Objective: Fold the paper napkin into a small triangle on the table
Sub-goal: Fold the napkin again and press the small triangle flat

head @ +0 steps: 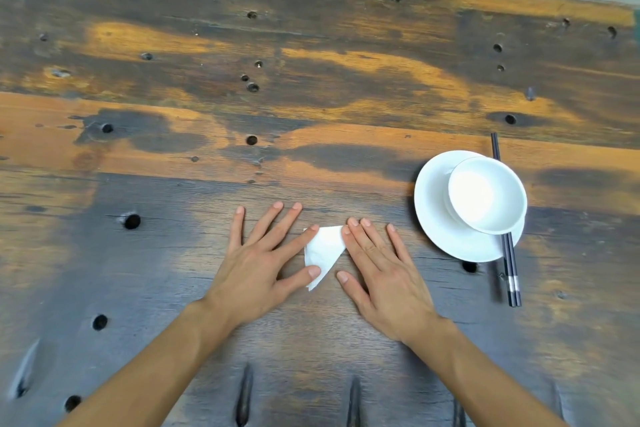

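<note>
Lying flat on the wooden surface (311,340), the paper napkin (323,251) already forms a small triangle, long edge running from upper right to lower left. It sits between both hands. The left hand (258,265) is nearer: index finger and thumb press its left edge, fingers (277,218) spread. The right hand (381,270) rests palm-down, fingers loosely together, index tip touching the upper right corner.

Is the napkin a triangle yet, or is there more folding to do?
Nearly finished. The napkin already lies on the table as a small white triangle. Both hands are flat: left hand fingertips press its left edge, right hand touches its top right corner. Only lifting the hands away seems left.
</note>
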The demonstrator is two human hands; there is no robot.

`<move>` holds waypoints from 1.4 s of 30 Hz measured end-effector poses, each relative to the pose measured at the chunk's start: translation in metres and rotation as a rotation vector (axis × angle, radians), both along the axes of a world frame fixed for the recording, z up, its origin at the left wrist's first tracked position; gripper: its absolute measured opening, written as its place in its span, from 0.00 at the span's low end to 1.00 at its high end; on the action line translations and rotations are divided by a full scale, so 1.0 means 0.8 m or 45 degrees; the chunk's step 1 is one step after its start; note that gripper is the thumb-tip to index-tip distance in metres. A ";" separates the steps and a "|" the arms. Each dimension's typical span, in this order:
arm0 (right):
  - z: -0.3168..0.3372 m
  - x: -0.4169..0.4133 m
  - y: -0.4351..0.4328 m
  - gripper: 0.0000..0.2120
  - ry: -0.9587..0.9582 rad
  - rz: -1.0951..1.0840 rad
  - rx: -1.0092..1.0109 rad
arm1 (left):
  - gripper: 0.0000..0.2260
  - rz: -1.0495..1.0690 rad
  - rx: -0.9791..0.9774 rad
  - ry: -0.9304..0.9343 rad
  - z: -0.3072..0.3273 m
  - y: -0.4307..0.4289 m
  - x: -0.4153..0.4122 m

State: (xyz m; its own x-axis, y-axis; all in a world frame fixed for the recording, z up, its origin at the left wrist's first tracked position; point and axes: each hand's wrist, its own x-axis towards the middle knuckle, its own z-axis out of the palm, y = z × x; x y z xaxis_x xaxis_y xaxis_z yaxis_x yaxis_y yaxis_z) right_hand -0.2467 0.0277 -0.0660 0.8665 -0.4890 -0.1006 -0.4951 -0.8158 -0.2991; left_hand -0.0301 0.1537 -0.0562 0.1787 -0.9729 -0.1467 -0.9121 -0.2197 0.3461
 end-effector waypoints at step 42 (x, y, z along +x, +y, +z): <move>0.024 0.022 0.032 0.45 0.181 -0.223 0.113 | 0.39 -0.033 0.097 -0.041 0.000 0.000 0.006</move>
